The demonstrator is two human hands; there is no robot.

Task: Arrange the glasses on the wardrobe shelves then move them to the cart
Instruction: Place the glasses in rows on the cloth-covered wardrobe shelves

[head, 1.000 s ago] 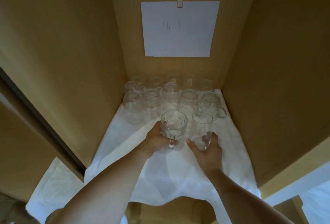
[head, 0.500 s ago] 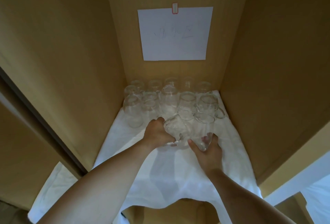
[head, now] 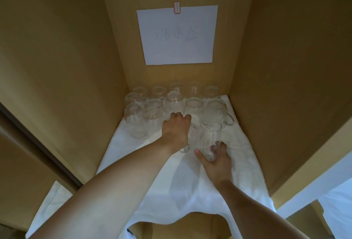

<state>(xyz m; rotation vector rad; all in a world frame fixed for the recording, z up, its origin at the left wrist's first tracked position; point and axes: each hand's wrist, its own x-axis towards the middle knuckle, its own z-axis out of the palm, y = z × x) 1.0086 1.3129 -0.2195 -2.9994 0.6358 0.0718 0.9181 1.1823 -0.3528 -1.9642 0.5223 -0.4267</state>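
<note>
Inside a tan wooden wardrobe, a shelf (head: 253, 143) is covered with a white cloth (head: 190, 191) whose front edge hangs over the lip. At the back of the shelf stands a cluster of clear glasses (head: 171, 103), set mouth-down in close rows that reach from the left wall almost to the right; the one at the right end of the middle row is a mug with a handle (head: 219, 113) pointing right. Both hands are at the front of this cluster. The left hand (head: 176, 130) reaches in knuckles-up, its fingers curled over a handled glass (head: 192, 135) that lies just beside the front row; the glass is tilted, with its handle loop showing below the wrist, and whether it touches the cloth cannot be told. The right hand (head: 217, 159) cups the lower end of a tall plain glass (head: 210, 139) from below, thumb on the left side and fingers wrapped round the right, so that the glass stands up from the palm, just right of the handled one and in front of the mug. A white sheet of paper (head: 178, 34) with faint handwriting is fixed to the back panel by a small red-edged label (head: 177, 7). More white cloth (head: 47, 208) shows on a lower level at the bottom left.
</note>
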